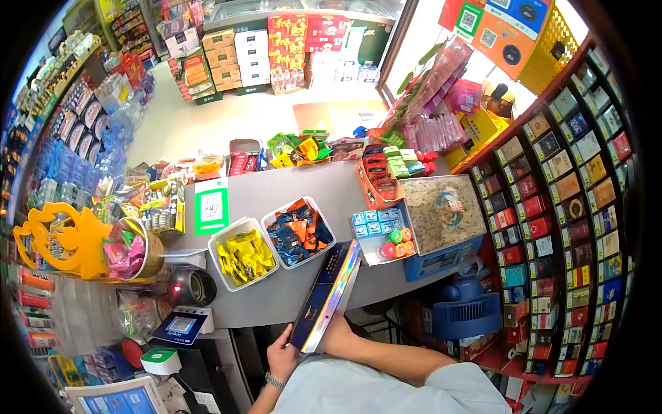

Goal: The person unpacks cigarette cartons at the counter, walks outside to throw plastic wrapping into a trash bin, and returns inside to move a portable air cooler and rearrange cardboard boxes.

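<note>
A long dark-blue cigarette carton (323,293) with a shiny, rainbow-reflecting side is tilted up in front of my body, over the near edge of the grey counter (248,303). My left hand (283,355), with a metal watch band at the wrist, is closed on its lower left edge. On the carton's other side, my right hand (336,335) grips its lower part, with the fingers mostly hidden behind it. Just beyond lie a white tub (215,257) of yellow packets and another tub (329,243) of dark-blue and orange packets.
Right of the carton, a white box (372,259) holds small blue boxes and round colourful containers. A green QR card (212,207) lies on the counter at the left. A black scanner (192,286) stands below it. A cigarette rack (552,207) lines the right; a blue fan (469,314) stands beneath.
</note>
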Demonstrator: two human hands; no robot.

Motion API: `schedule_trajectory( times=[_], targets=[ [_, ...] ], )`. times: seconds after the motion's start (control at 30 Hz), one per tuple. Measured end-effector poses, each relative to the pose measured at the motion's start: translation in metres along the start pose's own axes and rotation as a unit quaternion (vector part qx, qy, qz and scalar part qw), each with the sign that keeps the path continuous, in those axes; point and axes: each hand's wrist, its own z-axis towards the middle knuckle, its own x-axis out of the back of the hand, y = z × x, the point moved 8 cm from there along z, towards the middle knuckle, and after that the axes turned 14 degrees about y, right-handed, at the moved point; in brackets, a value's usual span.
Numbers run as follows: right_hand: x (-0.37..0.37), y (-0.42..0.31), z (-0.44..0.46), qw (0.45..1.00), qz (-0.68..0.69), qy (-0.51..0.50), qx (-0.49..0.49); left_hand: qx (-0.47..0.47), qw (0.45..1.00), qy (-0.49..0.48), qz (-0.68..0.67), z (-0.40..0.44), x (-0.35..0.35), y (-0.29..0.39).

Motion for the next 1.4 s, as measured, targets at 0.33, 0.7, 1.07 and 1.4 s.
schedule_trajectory(
  times=[0.33,0.7,1.07,1.4],
  targets=[
    [0.012,0.039,-0.018,0.988,0.122,-0.048,-0.085,0.005,0.994,0.046,-0.095,0.005,0.012,0.003],
    [0.321,0.293,-0.116,0.827,0.017,0.497,-0.263,-0.015,0.999,0.048,0.008,0.035,0.027,-0.009],
    [0.365,0.462,-0.138,0.657,-0.48,0.474,-0.336,0.009,0.996,0.065,0.062,0.032,0.026,-0.015],
    [0.352,0.483,-0.135,0.591,-0.548,0.45,-0.384,0.129,0.989,0.07,0.008,0.031,0.037,-0.045]
  ],
)
